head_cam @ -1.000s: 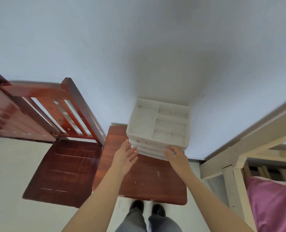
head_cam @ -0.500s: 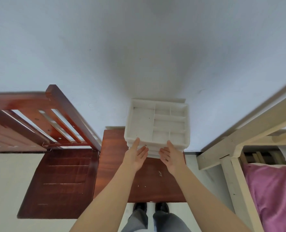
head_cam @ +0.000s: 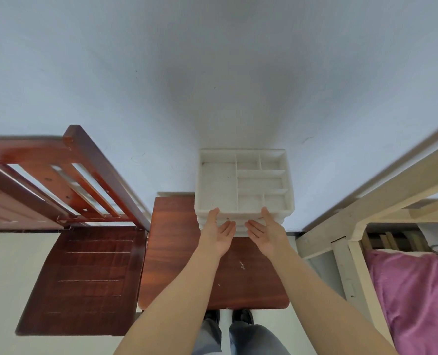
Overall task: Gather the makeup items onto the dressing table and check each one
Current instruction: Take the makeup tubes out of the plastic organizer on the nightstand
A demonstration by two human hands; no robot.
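Observation:
A white plastic organizer (head_cam: 217,185) with several open top compartments and drawers below stands at the back of the small dark-wood dressing table (head_cam: 171,252), against the wall. Its compartments hold nothing I can see. My left hand (head_cam: 216,231) and my right hand (head_cam: 265,230) reach side by side to its front, palms turned up, fingers spread, thumbs touching the organizer's front rim. Neither hand holds anything. No makeup items show.
A dark-wood chair (head_cam: 84,272) stands directly left of the table, its slatted back toward the wall. A cream wooden bed frame (head_cam: 341,226) with a purple cover (head_cam: 412,298) lies to the right. My shoes (head_cam: 228,317) are at the table's near edge.
Both hands came together at the organizer's front middle, palms turning upward; the right hand left the organizer's lower right corner. My view swung slightly so the organizer sits more squarely ahead.

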